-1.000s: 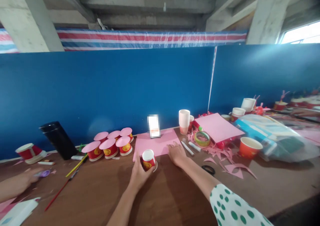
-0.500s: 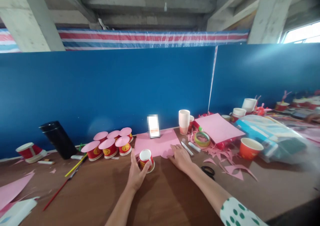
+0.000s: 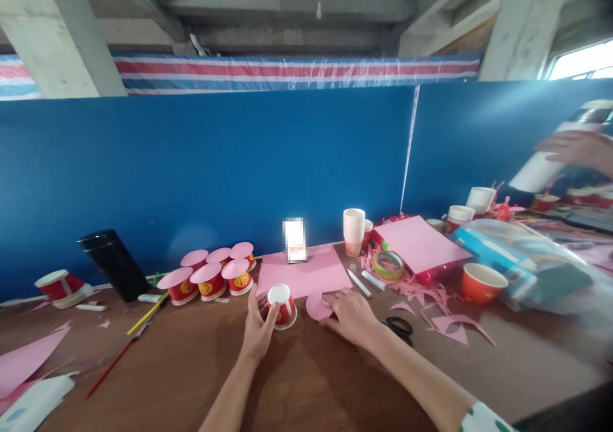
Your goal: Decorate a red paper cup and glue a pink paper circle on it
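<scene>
An upside-down red paper cup (image 3: 286,311) stands on the brown table in front of me. My left hand (image 3: 257,330) curves around its left side, thumb at the near side and fingers behind. Just right of the cup, a round pink paper disc (image 3: 316,307) is pinched in the fingers of my right hand (image 3: 353,316), low over the table. Its right part is hidden by those fingers. Behind both hands lies a pink paper sheet (image 3: 306,275). To the left stand several upturned red cups topped with pink discs (image 3: 205,272).
Black scissors (image 3: 398,327) lie right of my right forearm, near tape rolls (image 3: 387,266), markers (image 3: 372,281) and pink scraps. Further right are an orange cup (image 3: 483,284) and a plastic-wrapped pack (image 3: 527,260). A co-worker's hand (image 3: 577,148) holds a white bottle. A black flask (image 3: 115,266) stands left.
My right hand has drawn the pink disc off the sheet, toward me. My left hand stays at the cup. A co-worker's hand with a bottle has come into view at right.
</scene>
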Demonstrator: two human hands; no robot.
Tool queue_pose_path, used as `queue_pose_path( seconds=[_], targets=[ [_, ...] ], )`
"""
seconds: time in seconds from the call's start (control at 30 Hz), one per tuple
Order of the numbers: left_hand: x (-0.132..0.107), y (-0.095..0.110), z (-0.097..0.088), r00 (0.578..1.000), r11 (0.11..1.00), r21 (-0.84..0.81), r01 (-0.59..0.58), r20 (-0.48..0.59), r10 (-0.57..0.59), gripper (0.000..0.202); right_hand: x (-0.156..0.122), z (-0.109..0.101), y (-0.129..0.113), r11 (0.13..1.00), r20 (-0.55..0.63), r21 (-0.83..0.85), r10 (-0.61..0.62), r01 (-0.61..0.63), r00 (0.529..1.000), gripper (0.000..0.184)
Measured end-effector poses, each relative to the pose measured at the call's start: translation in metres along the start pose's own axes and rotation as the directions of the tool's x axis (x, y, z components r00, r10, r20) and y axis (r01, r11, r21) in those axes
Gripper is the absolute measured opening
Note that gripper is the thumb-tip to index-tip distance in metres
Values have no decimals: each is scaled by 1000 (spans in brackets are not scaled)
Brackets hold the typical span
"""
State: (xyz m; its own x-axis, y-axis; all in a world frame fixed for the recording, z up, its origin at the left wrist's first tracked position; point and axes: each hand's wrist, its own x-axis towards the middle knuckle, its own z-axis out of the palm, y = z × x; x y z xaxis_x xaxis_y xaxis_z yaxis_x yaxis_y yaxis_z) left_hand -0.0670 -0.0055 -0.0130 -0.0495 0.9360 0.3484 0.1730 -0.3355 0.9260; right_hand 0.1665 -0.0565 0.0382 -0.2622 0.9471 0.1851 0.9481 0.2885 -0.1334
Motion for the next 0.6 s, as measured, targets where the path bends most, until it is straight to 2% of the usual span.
queue_pose_path(
  seconds=[0.07, 0.13, 0.3, 0.4, 0.57, 0.6],
  targets=[
    [-1, 1, 0, 1000, 1000, 7, 1, -11, 0, 75, -10, -7, -1, 1000, 59, 6, 5, -5, 998, 57],
    [-1, 3, 0, 1000, 1000, 19, -6, -20, 6, 73, -20, -12, 0, 999, 86, 25, -39, 37, 995, 62],
    [-2, 5, -1, 997, 998, 54, -29, -70, 33, 69, -42, -12, 5, 985, 41, 71, -162, 159, 986, 26],
    [-2, 7, -1, 994, 996, 79, -35, -104, 43, 66, -53, -3, 2, 975, 62, 38, -221, 219, 973, 24],
    [-1, 9, -2, 994, 994, 106, -40, -99, 51, 65, -67, 3, -23, 997, 71, 10, -81, 80, 994, 19],
    [-1, 8, -2, 994, 993, 108, -40, -97, 50, 65, -68, 2, -29, 995, 62, 46, -95, 93, 994, 22]
  ],
)
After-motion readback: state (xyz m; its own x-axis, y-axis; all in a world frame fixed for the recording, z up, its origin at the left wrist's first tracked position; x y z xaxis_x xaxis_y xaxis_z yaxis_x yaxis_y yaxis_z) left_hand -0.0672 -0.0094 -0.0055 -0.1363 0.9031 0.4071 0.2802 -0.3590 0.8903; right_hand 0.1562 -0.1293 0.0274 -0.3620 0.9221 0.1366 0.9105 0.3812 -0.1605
